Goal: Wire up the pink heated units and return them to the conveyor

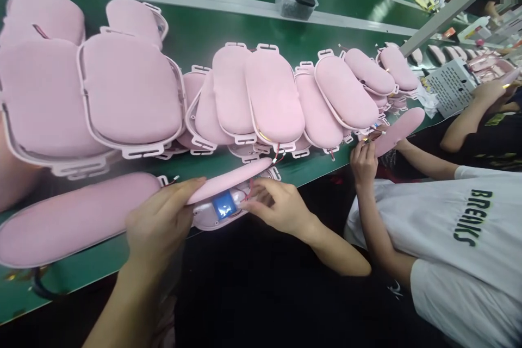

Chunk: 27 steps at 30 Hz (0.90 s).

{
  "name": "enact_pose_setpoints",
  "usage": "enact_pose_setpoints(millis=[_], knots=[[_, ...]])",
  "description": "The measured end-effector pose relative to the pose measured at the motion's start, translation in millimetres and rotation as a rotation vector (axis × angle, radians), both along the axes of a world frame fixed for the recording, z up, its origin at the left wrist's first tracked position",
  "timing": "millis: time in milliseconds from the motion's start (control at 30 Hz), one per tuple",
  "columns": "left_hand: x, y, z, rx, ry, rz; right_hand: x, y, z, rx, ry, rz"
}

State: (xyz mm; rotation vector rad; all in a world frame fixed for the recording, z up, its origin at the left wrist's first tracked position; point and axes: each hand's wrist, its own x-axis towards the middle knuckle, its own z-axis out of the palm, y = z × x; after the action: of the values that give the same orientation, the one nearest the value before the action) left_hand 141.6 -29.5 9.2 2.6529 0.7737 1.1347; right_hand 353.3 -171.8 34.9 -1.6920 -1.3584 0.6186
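Low in the frame's centre, your left hand (159, 223) pinches the soft pink pad (230, 179), hinged open over its white shell (204, 217). Your right hand (277, 204) fingers the blue battery (224, 205). It looks light; hold the stiff rim, since the thin wires seem fragile.

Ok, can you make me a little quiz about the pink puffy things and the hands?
1. True or false: the left hand touches the pink cover.
2. What colour is the small block inside the opened shell by the right hand?
3. The pink pads lie on: A) a green belt B) a wooden floor C) a red cloth.

Key: 1 true. 2 blue. 3 A.
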Motion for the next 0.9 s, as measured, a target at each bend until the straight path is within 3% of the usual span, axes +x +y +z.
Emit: enact_pose_setpoints(millis=[100, 233, 333, 433, 533, 700, 800, 900], knots=[[3.0, 0.8, -1.7, 0.050, -0.070, -0.006, -2.7, 15.2, 8.5, -0.209, 0.257, -0.011], [3.5, 0.6, -4.8, 0.071, -0.088, -0.005, 14.7, 22.3, 21.2, -0.227, 0.208, 0.030], [3.3, 0.6, -5.7, 0.067, -0.086, -0.011, 27.0, 23.8, 28.2, -0.252, 0.249, 0.170], [4.1, 0.6, -5.9, 0.070, -0.097, -0.021, 29.9, 23.6, 29.6, -0.331, 0.521, 0.304], [4.7, 0.3, -6.2, 0.063, -0.104, -0.041, 27.3, 22.7, 27.1, -0.388, 0.729, 0.290], [4.1, -0.6, -6.9, 0.065, -0.118, -0.028, 27.4, 20.9, 22.5, -0.430, 0.840, 0.239], [3.1, -0.4, -6.9, 0.063, -0.120, -0.033, 33.1, 16.9, 23.4, -0.390, 0.727, 0.156], [2.0, 0.3, -7.5, 0.059, -0.110, -0.027, 39.2, 11.7, 24.2, -0.224, 0.296, -0.163]])
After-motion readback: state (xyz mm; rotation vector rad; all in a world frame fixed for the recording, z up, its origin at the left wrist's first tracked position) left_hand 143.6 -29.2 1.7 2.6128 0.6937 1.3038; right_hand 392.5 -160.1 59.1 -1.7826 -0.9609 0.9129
